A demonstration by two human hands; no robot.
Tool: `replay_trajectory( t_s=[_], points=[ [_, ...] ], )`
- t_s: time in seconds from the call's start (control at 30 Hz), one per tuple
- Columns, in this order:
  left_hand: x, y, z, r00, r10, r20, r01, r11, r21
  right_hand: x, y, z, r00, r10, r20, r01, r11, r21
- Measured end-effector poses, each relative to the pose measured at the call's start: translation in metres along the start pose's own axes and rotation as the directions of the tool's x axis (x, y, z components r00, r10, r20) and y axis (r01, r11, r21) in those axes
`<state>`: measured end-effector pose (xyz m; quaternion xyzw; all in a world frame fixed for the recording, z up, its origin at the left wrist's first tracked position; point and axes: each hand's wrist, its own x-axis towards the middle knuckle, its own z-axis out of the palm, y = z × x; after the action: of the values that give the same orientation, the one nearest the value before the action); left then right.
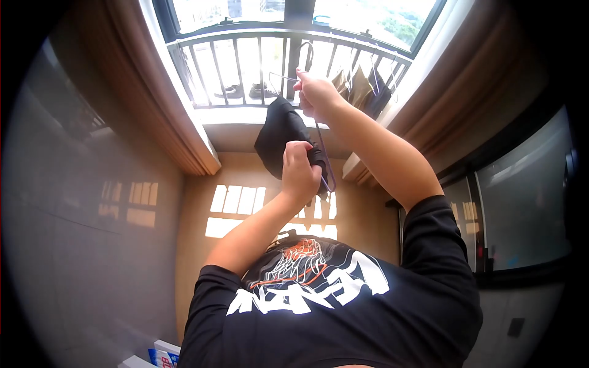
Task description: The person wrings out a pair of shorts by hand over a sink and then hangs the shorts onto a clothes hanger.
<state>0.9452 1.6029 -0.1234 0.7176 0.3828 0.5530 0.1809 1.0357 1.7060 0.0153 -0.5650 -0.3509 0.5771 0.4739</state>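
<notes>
My left hand (299, 170) is closed on the lower edge of a black garment (279, 132) in the middle of the view. My right hand (316, 95) grips the top of a thin purple wire hanger (326, 161), whose hook rises toward the railing. The garment drapes over the hanger's left shoulder, and the hanger's lower loop shows below my left hand. Both arms reach forward from my black printed T-shirt (319, 288).
A white window railing (245, 61) runs across the top, with more clothes on hangers (365, 86) at its right and a pair of shoes (245, 92) on the ledge beyond. Brown curtains (165, 104) flank the window. A dark glass panel (521, 202) stands at the right.
</notes>
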Motion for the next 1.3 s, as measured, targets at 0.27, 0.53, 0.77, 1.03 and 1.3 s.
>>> replay_trajectory(
  t_s=[0.27, 0.53, 0.77, 1.03, 1.3],
  points=[
    [-0.043, -0.011, -0.071, 0.952, 0.153, 0.266, -0.039, 0.921, -0.388, -0.034, -0.046, -0.008, 0.997, -0.070, -0.038, 0.063, 0.985, -0.158],
    [0.072, -0.090, -0.045, 0.997, -0.042, -0.058, 0.034, 0.990, -0.134, -0.045, -0.052, -0.030, 0.982, -0.184, 0.040, 0.181, 0.862, -0.474],
    [0.112, -0.101, 0.015, 0.971, -0.168, 0.167, 0.217, 0.915, -0.340, -0.016, -0.063, -0.081, 0.951, -0.305, -0.049, 0.240, 0.829, -0.506],
    [0.151, -0.111, 0.040, 0.916, -0.239, 0.321, 0.399, 0.485, -0.778, 0.032, -0.080, -0.139, 0.978, -0.173, -0.120, 0.106, 0.898, -0.427],
    [0.228, -0.146, 0.065, 0.591, -0.249, 0.767, 0.793, 0.351, -0.498, 0.071, -0.088, -0.128, 0.928, -0.356, -0.107, 0.259, 0.827, -0.500]
  ],
)
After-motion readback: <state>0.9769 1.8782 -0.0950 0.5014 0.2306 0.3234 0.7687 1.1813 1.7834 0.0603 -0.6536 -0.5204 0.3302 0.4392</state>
